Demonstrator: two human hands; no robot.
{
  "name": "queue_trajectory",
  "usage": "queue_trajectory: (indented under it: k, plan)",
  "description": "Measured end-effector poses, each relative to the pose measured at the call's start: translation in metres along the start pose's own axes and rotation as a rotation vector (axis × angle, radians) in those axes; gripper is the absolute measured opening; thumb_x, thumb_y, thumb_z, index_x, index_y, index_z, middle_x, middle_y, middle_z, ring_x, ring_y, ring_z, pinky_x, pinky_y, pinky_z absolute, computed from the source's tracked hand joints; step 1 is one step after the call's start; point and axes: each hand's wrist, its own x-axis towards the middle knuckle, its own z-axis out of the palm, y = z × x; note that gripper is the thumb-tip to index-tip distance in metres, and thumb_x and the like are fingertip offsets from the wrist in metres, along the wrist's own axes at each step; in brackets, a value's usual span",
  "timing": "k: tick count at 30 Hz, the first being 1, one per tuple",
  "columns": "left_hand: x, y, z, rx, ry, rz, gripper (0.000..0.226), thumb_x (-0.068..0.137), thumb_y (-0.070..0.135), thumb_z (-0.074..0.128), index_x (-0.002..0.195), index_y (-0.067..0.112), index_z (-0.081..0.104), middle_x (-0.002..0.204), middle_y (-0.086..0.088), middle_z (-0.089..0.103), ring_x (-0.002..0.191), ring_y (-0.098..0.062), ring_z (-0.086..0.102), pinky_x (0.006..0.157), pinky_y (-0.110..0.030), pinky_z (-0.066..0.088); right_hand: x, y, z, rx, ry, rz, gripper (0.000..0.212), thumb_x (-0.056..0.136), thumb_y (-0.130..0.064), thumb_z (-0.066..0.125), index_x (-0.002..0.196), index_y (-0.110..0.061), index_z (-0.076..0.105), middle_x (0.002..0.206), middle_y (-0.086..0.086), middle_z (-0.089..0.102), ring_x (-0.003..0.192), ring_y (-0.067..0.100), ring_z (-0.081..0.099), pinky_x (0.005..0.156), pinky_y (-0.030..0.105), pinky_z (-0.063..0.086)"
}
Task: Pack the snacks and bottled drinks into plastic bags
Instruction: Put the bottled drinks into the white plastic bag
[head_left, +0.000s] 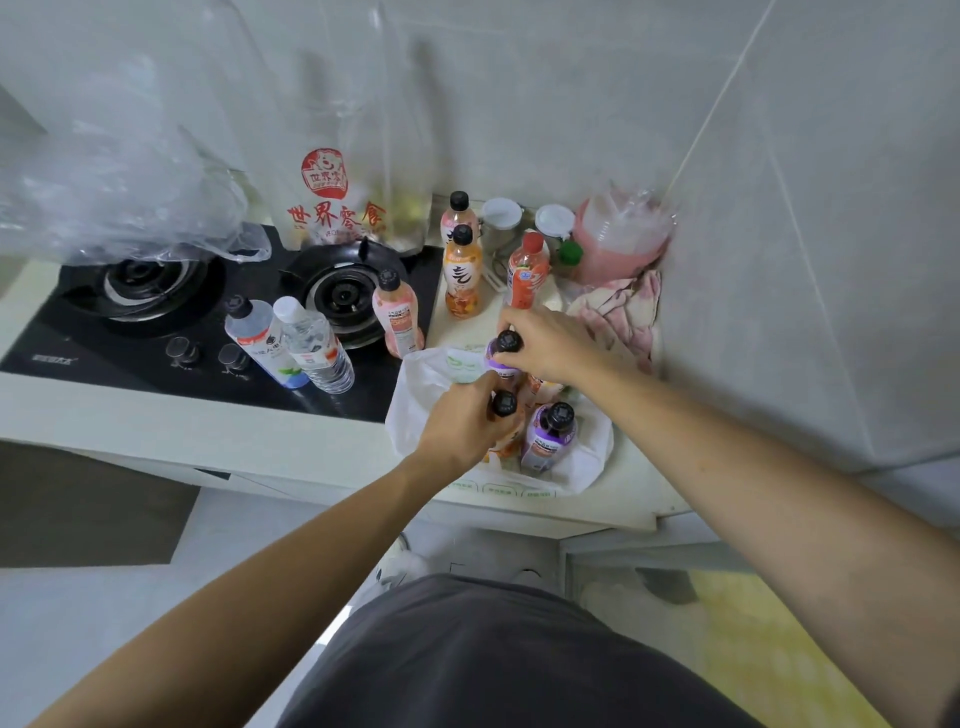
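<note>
At nine o'clock a black glass two-burner gas hob carries a white-labelled bottle and a clear water bottle, and at eleven o'clock a clear plastic bag shows red characters "世界零食". At the centre, on the cream countertop by grey wall tiles, the left hand grips a black-capped orange drink bottle inside the open white plastic bag. Just right, the right hand clamps a black-capped purple-labelled bottle over that bag, with a peach-labelled bottle marked "气" at twelve o'clock.

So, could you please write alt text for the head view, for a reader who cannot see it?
Both hands lower bottles into a white plastic bag on the counter: the left hand grips one black-capped bottle, the right hand another. More bottles stand on the gas hob.
</note>
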Motion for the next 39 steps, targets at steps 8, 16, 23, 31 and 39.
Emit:
queue_trajectory:
  k: [8, 16, 23, 31, 39]
  plan:
    - [-0.003, -0.004, -0.006, -0.033, -0.015, 0.053, 0.036, 0.088, 0.037, 0.076, 0.119, 0.026, 0.062, 0.085, 0.016, 0.061, 0.075, -0.008, 0.059, 0.062, -0.017, 0.041, 0.006, 0.008, -0.003, 0.080, -0.052, 0.006, 0.028, 0.086, -0.045, 0.073, 0.103, -0.030, 0.057, 0.080, -0.008, 0.057, 0.087, 0.029, 0.065, 0.066, 0.036, 0.045]
    - [-0.007, -0.018, -0.041, 0.001, 0.017, -0.038, 0.039, 0.098, 0.063, 0.044, 0.101, 0.028, 0.060, 0.062, 0.010, 0.064, 0.060, -0.005, 0.063, 0.063, -0.033, 0.052, 0.016, -0.006, -0.017, 0.024, 0.065, -0.038, 0.038, 0.097, -0.052, 0.059, 0.122, -0.023, 0.062, 0.104, -0.008, 0.057, 0.099, 0.020, 0.059, 0.076, 0.035, 0.043]
    - [-0.012, -0.059, -0.057, 0.135, 0.051, -0.147, 0.016, 0.097, 0.038, 0.055, 0.103, 0.027, 0.066, 0.082, 0.012, 0.066, 0.080, -0.014, 0.064, 0.075, -0.040, 0.057, 0.041, -0.037, -0.012, 0.026, -0.015, -0.108, 0.034, 0.095, -0.040, 0.064, 0.123, -0.021, 0.062, 0.102, -0.008, 0.056, 0.101, 0.022, 0.061, 0.073, 0.034, 0.042]
    - [0.000, -0.077, -0.036, 0.289, -0.242, -0.092, 0.041, 0.097, 0.036, 0.061, 0.136, 0.024, 0.054, 0.127, 0.000, 0.062, 0.117, -0.023, 0.058, 0.091, -0.043, 0.053, 0.061, -0.058, 0.016, -0.087, -0.228, -0.096, 0.032, 0.094, -0.035, 0.066, 0.125, -0.024, 0.063, 0.119, 0.001, 0.065, 0.105, 0.029, 0.063, 0.079, 0.037, 0.050]
    - [0.022, -0.096, -0.022, 0.694, -0.447, 0.154, 0.066, 0.099, 0.035, 0.058, 0.156, 0.026, 0.026, 0.133, -0.006, 0.060, 0.118, -0.028, 0.058, 0.101, -0.038, 0.042, 0.072, -0.070, 0.036, -0.373, -0.230, -0.178, 0.014, 0.086, -0.026, 0.066, 0.096, -0.022, 0.057, 0.109, 0.006, 0.065, 0.101, 0.031, 0.063, 0.071, 0.036, 0.044]
